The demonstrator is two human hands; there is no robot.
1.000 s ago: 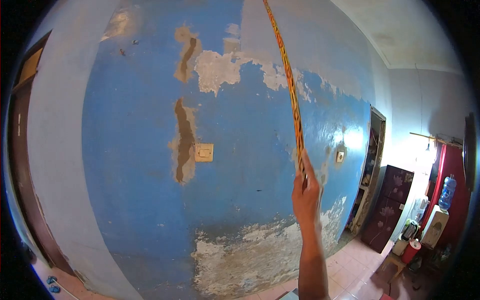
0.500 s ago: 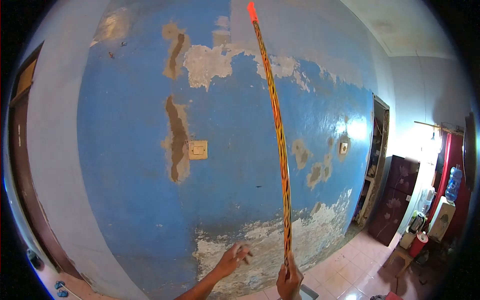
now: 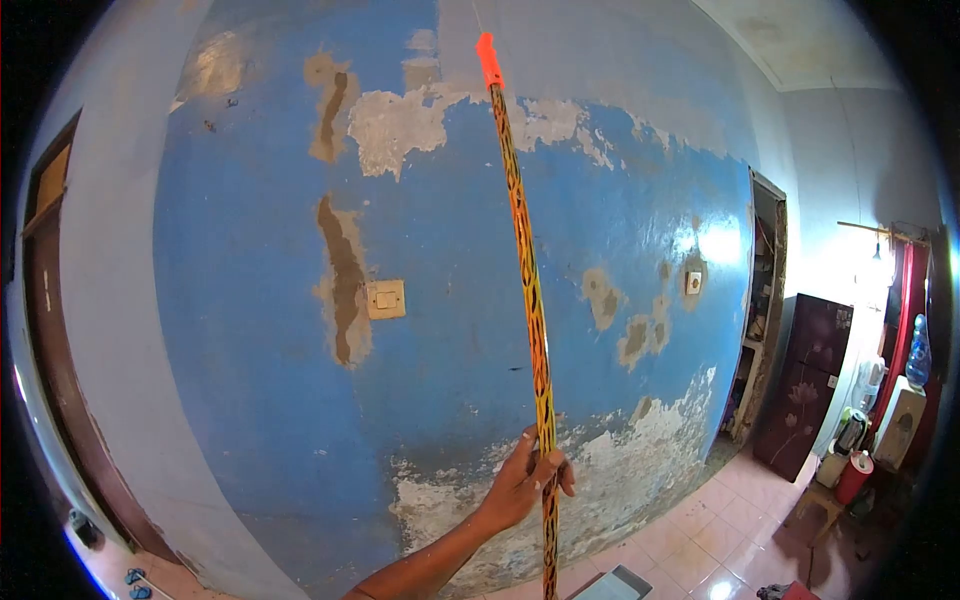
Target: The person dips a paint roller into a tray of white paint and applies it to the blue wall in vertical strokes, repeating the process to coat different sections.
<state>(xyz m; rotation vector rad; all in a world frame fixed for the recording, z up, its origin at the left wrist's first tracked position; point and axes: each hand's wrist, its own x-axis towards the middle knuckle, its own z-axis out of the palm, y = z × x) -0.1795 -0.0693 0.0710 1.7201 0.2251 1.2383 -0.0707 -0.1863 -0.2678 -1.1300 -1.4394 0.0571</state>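
Note:
A long pole [image 3: 532, 310] with a yellow, orange and black pattern stands nearly upright in front of me, leaning slightly left toward its bright orange-red end cap [image 3: 489, 62]. Around its lower part, my left hand [image 3: 525, 475] is closed, with the thumb and fingers wrapped on the shaft. The pole runs down past the bottom edge of the view, so its lower end is hidden. My right hand is out of view. Behind the pole is a blue wall [image 3: 450, 250] with peeling paint and patched plaster.
A light switch [image 3: 386, 299] and a socket [image 3: 693, 283] are on the wall. On the tiled floor below lies a grey tray [image 3: 618, 584]. To the right are a doorway [image 3: 765, 300], a dark refrigerator [image 3: 805, 385] and a red container [image 3: 855, 478]. Sandals [image 3: 138, 583] lie lower left.
My left hand has moved from beside the pole onto its shaft and closed there. My right hand, which gripped the pole low down, has left the view. The pole's tip sits lower and further left.

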